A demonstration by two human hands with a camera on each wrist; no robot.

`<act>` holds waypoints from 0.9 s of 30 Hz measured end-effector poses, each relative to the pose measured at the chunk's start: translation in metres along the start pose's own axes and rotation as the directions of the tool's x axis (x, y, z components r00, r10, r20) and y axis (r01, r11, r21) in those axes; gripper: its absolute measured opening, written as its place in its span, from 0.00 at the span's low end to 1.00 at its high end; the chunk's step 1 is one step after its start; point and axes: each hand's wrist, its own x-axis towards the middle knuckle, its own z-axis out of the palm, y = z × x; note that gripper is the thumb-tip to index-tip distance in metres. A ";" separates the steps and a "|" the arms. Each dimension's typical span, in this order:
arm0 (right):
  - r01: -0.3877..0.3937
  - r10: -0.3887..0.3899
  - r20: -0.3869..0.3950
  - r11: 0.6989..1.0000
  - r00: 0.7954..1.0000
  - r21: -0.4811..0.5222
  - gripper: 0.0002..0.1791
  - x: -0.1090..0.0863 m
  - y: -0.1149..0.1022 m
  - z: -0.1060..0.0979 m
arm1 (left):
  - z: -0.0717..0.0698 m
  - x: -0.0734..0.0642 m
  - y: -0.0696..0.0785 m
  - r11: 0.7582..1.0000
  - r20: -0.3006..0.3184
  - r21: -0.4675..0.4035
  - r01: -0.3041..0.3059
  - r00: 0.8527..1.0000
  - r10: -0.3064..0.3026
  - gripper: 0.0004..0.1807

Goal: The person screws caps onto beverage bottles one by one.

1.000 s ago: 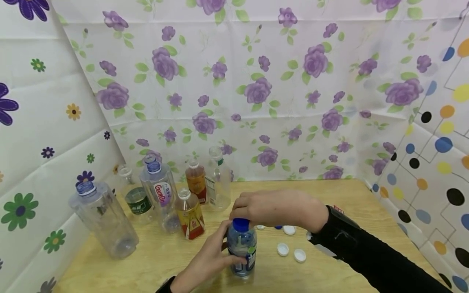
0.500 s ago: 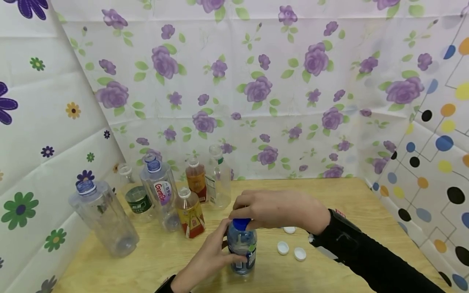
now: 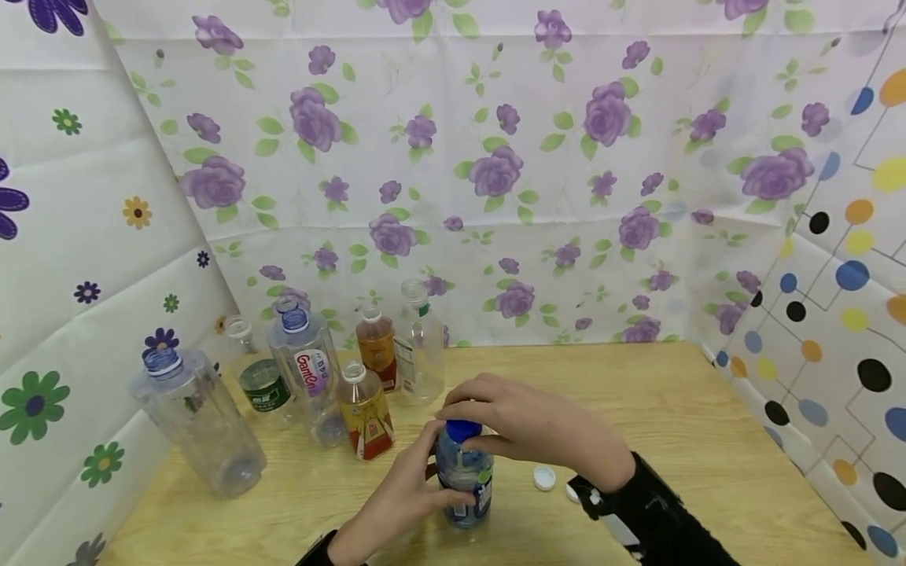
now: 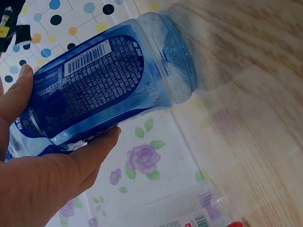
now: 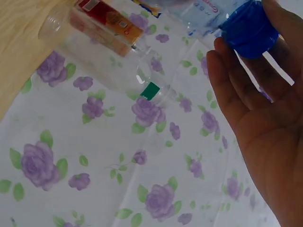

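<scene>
A clear bluish bottle (image 3: 462,507) with a dark blue label stands upright on the wooden table, near its front. My left hand (image 3: 403,491) grips it round the body, thumb across the front. In the left wrist view the label (image 4: 94,80) shows a barcode, with fingers on both sides of the bottle. On top sits a blue screw cap (image 3: 463,429), held from above between the thumb and fingers of my right hand (image 3: 527,424). The right wrist view shows those fingers curved about the cap (image 5: 251,33).
Several uncapped bottles stand to the left, including a large clear one (image 3: 205,432), a purple-labelled one (image 3: 311,373), a yellow-labelled one (image 3: 366,417) and a clear one (image 3: 425,354). A white cap (image 3: 544,478) lies right of the held bottle. Patterned cloths surround the table.
My right hand has turned about the blue cap, with its wrist and forearm swinging down and toward me. It now covers part of a white cap. The left hand and bottle have barely moved.
</scene>
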 end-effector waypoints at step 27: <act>-0.441 0.443 0.047 0.866 0.895 0.234 0.25 -0.087 0.003 0.124 | 0.001 0.000 0.000 0.997 -0.027 0.075 -0.007 1.000 0.009 0.49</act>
